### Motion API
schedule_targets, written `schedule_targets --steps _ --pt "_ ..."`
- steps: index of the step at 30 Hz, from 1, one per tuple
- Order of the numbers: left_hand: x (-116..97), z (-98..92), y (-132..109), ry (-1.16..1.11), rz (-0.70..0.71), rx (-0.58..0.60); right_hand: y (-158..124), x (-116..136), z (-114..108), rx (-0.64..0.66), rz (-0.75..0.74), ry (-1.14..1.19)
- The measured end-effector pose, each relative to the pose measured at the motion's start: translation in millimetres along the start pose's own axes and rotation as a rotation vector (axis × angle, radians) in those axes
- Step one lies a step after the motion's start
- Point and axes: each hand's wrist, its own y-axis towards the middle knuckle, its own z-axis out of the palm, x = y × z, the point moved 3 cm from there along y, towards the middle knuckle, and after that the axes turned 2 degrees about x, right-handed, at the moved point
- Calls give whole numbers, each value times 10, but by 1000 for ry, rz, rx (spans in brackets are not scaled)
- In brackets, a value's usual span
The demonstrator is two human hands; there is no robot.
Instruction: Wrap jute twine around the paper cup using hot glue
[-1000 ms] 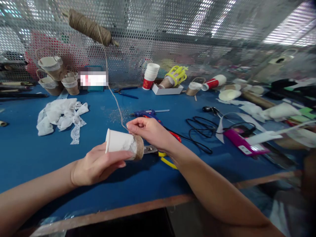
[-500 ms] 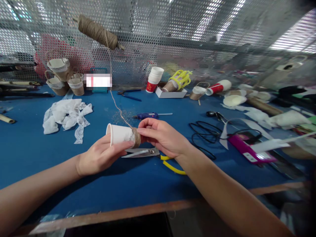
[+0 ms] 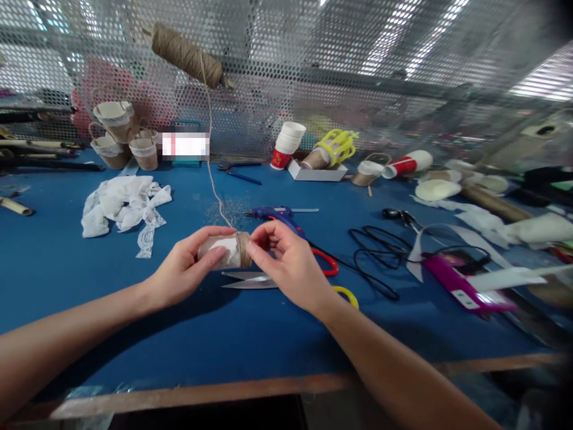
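My left hand [image 3: 188,269] is wrapped round a white paper cup [image 3: 224,251] lying on its side above the blue table [image 3: 250,340]. A band of brown twine [image 3: 243,248] circles the cup's base. My right hand [image 3: 286,263] pinches at that band with thumb and fingers. The twine strand [image 3: 210,173] runs up from the cup to a spool [image 3: 185,55] fixed on the perforated metal back wall. Scissors with yellow handles [image 3: 259,282] lie just under my hands.
A blue glue gun [image 3: 273,212], black cable [image 3: 376,251], a pink box [image 3: 461,282] and small black scissors [image 3: 398,215] lie to the right. White lace scraps [image 3: 123,206] lie left. Stacked cups [image 3: 286,143], twine-wrapped cups [image 3: 116,140] and a yellow cage [image 3: 335,146] line the back.
The cup has turned so its mouth is hidden behind my left fingers. My right hand came down from holding the strand above the cup to pinching the twine band at its base.
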Motion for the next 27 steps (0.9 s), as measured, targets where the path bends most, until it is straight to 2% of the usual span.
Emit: schedule_targets --steps 7,27 --pt "3 44 -52 87 29 -13 -58 -22 80 -10 -56 -177" --pt "-13 78 -78 228 116 17 -58 -45 95 -34 -23 -155"
